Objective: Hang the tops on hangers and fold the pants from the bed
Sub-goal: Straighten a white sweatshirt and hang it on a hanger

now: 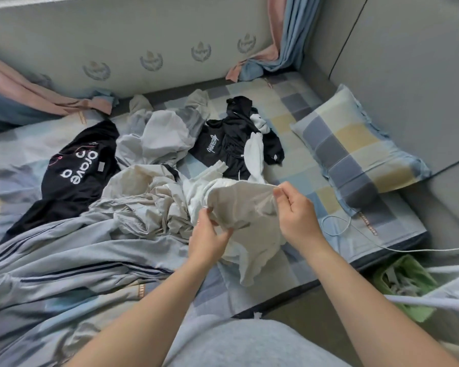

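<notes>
Plainly, hands: two; left hand (208,234) and right hand (297,207) each pinch the cream garment (247,205)
Black tops (72,178) (223,147): two, printed, crumpled

Soft even daylight, wide-angle edge warping

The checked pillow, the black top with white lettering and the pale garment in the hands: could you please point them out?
checked pillow (355,149): head view, middle of its top.
black top with white lettering (77,165): head view, on the lettering.
pale garment (244,205): head view, its taut middle panel.
</notes>
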`<state>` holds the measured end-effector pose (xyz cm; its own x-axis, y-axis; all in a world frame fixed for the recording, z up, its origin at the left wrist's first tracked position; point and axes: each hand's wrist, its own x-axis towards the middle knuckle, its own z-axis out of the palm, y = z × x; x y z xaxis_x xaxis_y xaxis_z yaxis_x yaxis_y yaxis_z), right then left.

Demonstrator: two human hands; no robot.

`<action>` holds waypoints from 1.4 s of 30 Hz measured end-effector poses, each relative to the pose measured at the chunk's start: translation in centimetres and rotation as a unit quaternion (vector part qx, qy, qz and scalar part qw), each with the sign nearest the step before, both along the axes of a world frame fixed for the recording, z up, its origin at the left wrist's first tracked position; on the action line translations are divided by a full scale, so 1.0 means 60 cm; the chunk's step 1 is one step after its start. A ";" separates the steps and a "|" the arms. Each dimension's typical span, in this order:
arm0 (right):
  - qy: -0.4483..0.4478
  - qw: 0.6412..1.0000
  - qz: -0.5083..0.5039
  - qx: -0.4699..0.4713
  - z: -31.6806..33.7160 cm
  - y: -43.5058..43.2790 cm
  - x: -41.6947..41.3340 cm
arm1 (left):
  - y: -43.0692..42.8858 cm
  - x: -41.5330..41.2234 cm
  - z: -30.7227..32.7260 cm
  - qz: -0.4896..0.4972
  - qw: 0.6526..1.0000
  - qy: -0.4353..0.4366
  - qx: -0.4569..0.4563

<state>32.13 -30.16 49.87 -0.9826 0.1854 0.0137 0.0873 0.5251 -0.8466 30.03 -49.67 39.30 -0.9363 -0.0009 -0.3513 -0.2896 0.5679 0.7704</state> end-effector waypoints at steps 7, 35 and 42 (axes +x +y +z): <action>-0.051 0.991 0.072 -0.105 0.045 -0.147 0.043 | -0.099 0.010 0.088 -0.098 0.972 0.212 -0.016; -0.119 0.979 0.029 0.161 -0.063 -0.151 0.046 | -0.185 0.105 0.356 0.090 0.917 0.278 0.273; -0.186 0.982 -0.004 -0.007 -0.079 -0.005 0.008 | -0.133 0.058 0.316 0.247 0.914 0.232 0.222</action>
<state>32.59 -30.45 45.16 -0.9173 0.1915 -0.3492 0.3970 0.5107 -0.7626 33.49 -57.68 58.29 -0.9086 -0.4174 0.0160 -0.0086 0.0570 0.9983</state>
